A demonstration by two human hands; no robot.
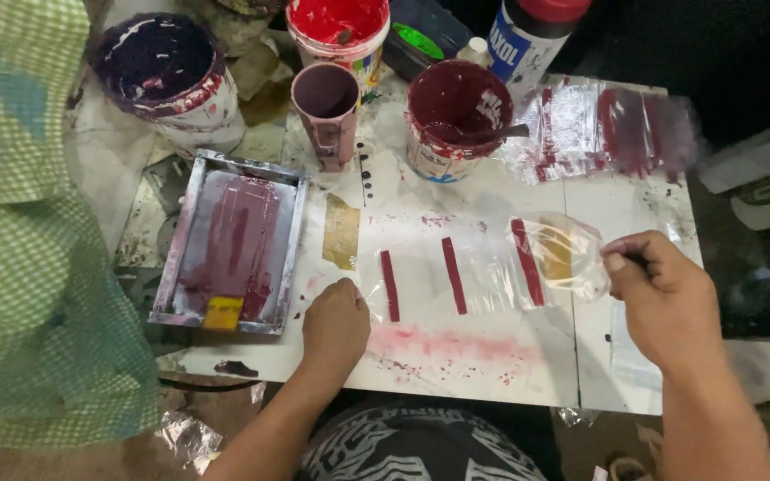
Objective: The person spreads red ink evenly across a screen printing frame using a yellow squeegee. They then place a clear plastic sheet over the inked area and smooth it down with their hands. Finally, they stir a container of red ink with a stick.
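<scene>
The right hand (666,298) pinches the lifted end of a clear plastic sheet with dark red stripes (479,267), and its fingertips (617,260) hide the edge they grip. Beyond those fingers, a pile of red-smeared clear plastic sheets (608,129) is blurred. Far above them, the red-lidded white bottle (528,36) is cut off by the top edge.

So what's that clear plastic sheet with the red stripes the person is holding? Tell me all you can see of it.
The clear plastic sheet is thin, glossy film lying flat across the paint-stained white table. Three dark red stripes cross it, side by side and roughly upright in the picture. The left hand presses its left end down. The right hand pinches the right end and lifts it, so that end curls up off the table, with a yellowish patch showing through. The rest looks unwrinkled.
</scene>
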